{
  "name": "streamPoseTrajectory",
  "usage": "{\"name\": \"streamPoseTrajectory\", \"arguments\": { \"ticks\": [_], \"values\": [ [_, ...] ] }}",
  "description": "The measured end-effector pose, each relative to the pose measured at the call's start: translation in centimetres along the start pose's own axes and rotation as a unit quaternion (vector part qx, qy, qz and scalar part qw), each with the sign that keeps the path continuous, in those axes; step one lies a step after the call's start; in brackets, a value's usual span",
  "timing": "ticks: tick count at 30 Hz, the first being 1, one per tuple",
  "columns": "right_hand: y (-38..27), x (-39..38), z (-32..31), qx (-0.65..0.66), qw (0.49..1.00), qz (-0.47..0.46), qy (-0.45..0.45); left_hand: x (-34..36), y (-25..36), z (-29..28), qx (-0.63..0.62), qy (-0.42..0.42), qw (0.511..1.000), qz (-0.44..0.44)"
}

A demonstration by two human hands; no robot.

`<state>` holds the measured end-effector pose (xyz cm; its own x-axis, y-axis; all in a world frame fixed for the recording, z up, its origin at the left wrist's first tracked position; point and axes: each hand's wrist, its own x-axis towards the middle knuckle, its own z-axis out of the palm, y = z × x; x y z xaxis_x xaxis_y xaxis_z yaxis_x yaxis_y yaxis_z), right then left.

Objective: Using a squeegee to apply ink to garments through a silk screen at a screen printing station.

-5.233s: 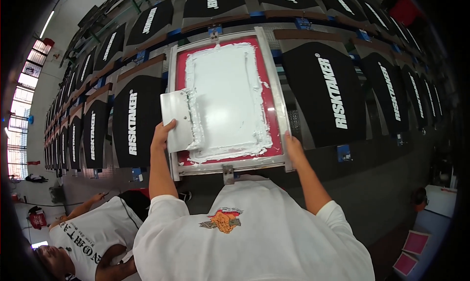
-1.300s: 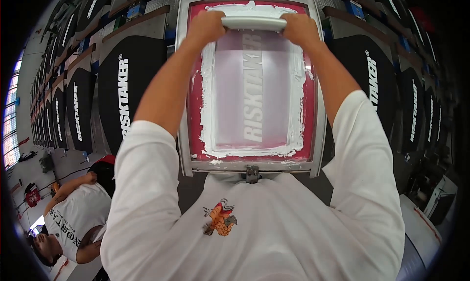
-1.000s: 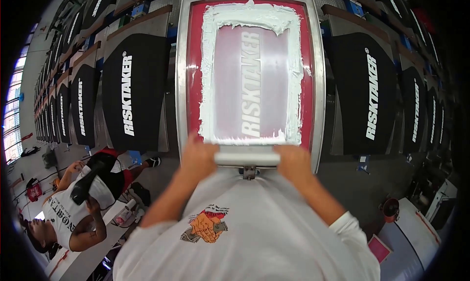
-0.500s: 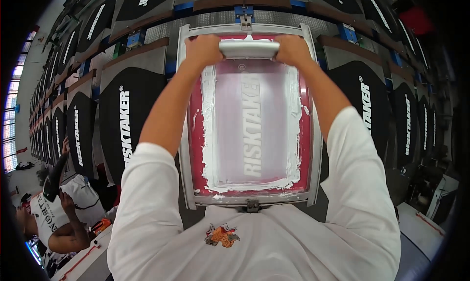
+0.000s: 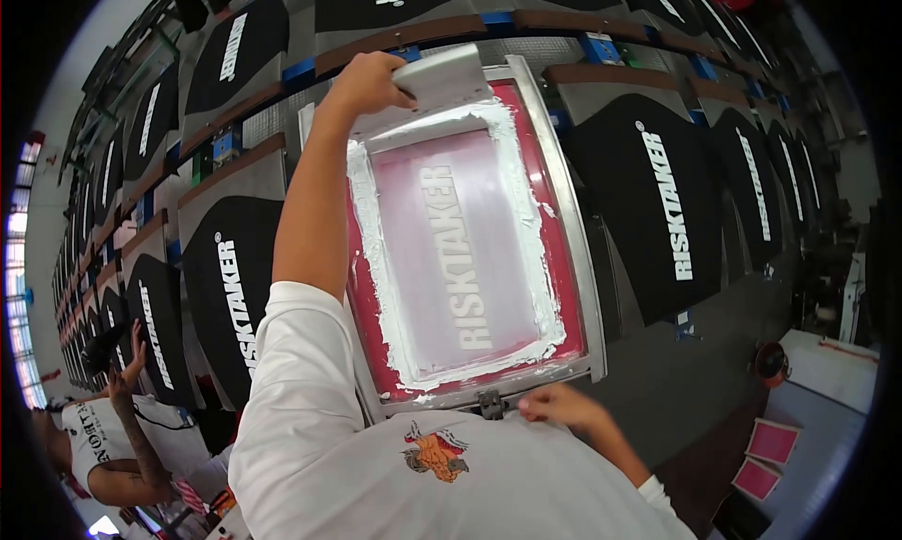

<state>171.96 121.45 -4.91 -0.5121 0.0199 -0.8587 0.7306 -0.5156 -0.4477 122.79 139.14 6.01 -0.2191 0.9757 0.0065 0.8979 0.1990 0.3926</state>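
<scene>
My left hand [image 5: 376,79] grips a metal squeegee [image 5: 451,75] over the far end of a screen frame [image 5: 594,333]. The screen [image 5: 564,277] has a red border and thick white ink [image 5: 507,117] round its edges; pale lettering shows through its translucent middle. My right hand [image 5: 559,404] is beside the near metal clamp [image 5: 490,406], just above my shirt, with slightly bent fingers and nothing visible in them.
Rows of black fabric pieces [image 5: 629,192] with white printing lie on boards to both sides and beyond. At lower left a co-worker [image 5: 132,446] holds up a black tool [image 5: 103,347]. A fan [image 5: 769,363] and two pink screens [image 5: 772,437] are at right.
Half a second ago both hands held the squeegee at the far end. My right hand has let go and dropped to the near edge; my left has tilted the squeegee up.
</scene>
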Motion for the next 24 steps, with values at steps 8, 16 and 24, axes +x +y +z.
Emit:
{"name": "streamPoseTrajectory", "arguments": {
  "ticks": [8,16,24],
  "values": [
    [4.6,4.3,5.6,-0.061,0.987,-0.137,0.062,-1.1,0.8,6.0,0.141,0.027,0.989,-0.031],
    [4.7,5.0,6.0,-0.185,0.94,-0.223,0.182,-15.0,7.9,10.1,0.163,-0.01,0.986,-0.015],
    [3.9,5.4,5.5,-0.253,0.927,-0.208,0.184,-37.9,20.4,19.7,0.105,0.129,0.986,0.003]
  ]
}}
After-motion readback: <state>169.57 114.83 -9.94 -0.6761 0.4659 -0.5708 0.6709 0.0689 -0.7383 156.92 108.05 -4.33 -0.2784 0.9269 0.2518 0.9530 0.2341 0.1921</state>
